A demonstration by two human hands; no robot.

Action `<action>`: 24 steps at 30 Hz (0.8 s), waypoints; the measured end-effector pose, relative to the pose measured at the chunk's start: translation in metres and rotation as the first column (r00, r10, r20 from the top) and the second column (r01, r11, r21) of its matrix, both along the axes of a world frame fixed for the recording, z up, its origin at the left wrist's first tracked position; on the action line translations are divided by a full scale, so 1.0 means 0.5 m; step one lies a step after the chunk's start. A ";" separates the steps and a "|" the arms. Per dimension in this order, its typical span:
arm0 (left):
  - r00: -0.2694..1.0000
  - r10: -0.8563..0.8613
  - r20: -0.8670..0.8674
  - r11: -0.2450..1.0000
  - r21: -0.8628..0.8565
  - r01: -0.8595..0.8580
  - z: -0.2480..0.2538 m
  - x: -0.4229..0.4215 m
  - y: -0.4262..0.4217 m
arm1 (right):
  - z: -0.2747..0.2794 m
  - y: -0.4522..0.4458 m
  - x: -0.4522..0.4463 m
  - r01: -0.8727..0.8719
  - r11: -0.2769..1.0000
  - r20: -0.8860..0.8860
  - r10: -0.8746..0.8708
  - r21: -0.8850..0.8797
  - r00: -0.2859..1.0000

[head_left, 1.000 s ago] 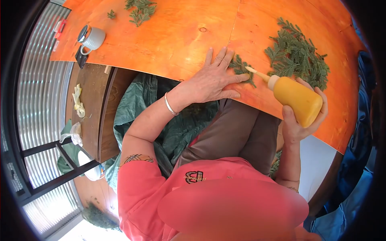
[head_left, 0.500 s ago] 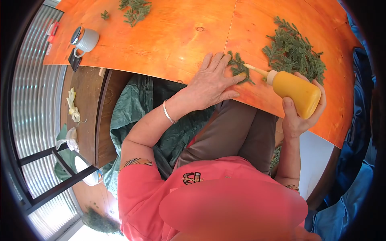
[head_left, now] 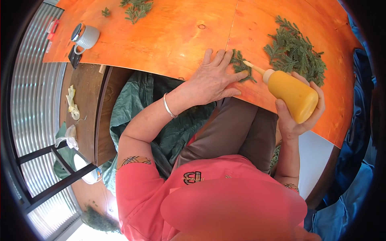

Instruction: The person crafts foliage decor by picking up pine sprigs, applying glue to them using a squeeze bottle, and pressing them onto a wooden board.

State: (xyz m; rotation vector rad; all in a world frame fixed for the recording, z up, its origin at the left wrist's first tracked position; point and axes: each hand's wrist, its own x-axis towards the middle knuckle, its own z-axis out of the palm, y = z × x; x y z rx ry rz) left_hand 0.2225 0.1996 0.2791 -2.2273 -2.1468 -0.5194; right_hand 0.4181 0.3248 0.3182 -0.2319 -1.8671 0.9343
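A small green fir-like sprig (head_left: 238, 59) lies on the orange wooden tabletop (head_left: 173, 40). My left hand (head_left: 210, 78) rests on the table with fingers spread, its index fingertip on the sprig's lower part. My right hand (head_left: 290, 122) is wrapped round a yellow squeeze bottle (head_left: 292, 94) with a long narrow nozzle. The bottle is tilted, and its nozzle tip is at the sprig's right side; whether it touches cannot be made out. Beyond the bottle lies a pile of green sprigs (head_left: 298, 52).
At the table's left stands a grey mug (head_left: 88, 37) beside a dark flat object (head_left: 74, 59). More sprigs (head_left: 137, 11) lie at the far edge. A brown wooden cabinet (head_left: 85, 108) with a yellowish glove-like item (head_left: 72, 102) is at left, below the table.
The bottle in my right hand has tipped a little, its base swinging toward me. My left fingers have spread slightly, the index staying on the sprig. The whole view has shifted a little.
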 end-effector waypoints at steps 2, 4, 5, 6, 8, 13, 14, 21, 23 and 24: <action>1.000 -0.003 -0.005 1.000 -0.011 0.003 0.003 0.000 0.000 | -0.002 -0.002 -0.006 -0.003 1.000 0.029 0.004 -0.007 1.000; 1.000 0.002 -0.013 1.000 0.021 -0.001 -0.009 -0.001 0.000 | -0.004 -0.003 -0.007 0.005 1.000 0.045 -0.005 0.003 0.999; 1.000 0.006 -0.016 0.999 0.036 -0.005 -0.015 -0.001 -0.001 | -0.004 -0.002 -0.004 0.013 1.000 0.047 -0.014 0.018 0.999; 1.000 0.010 -0.020 0.999 0.042 -0.009 -0.018 0.000 -0.003 | -0.005 -0.002 -0.001 0.022 0.999 0.050 -0.023 0.031 0.999; 1.000 0.013 -0.028 0.998 0.055 -0.012 -0.021 0.002 -0.005 | -0.005 -0.003 0.006 0.022 0.998 0.046 -0.025 0.056 0.999; 0.998 0.011 -0.063 1.000 -0.019 -0.012 -0.009 0.005 -0.003 | -0.005 -0.004 0.004 0.004 0.995 0.034 -0.007 0.097 0.999; 0.997 0.013 -0.072 0.999 -0.034 -0.015 -0.008 0.005 -0.002 | -0.009 -0.001 0.000 0.014 0.994 0.030 -0.018 0.108 0.999; 0.997 0.014 -0.072 0.999 -0.041 -0.017 -0.010 0.006 -0.001 | 0.001 -0.002 0.010 0.031 0.999 -0.053 -0.028 0.039 0.998; 0.996 0.017 -0.086 0.999 -0.049 -0.022 -0.013 0.005 -0.001 | 0.004 -0.009 0.018 -0.011 0.995 -0.027 0.014 0.100 1.000; 0.996 0.019 -0.087 0.999 -0.049 -0.023 -0.013 0.005 -0.001 | 0.005 -0.013 0.020 -0.033 0.991 -0.012 0.035 0.128 0.999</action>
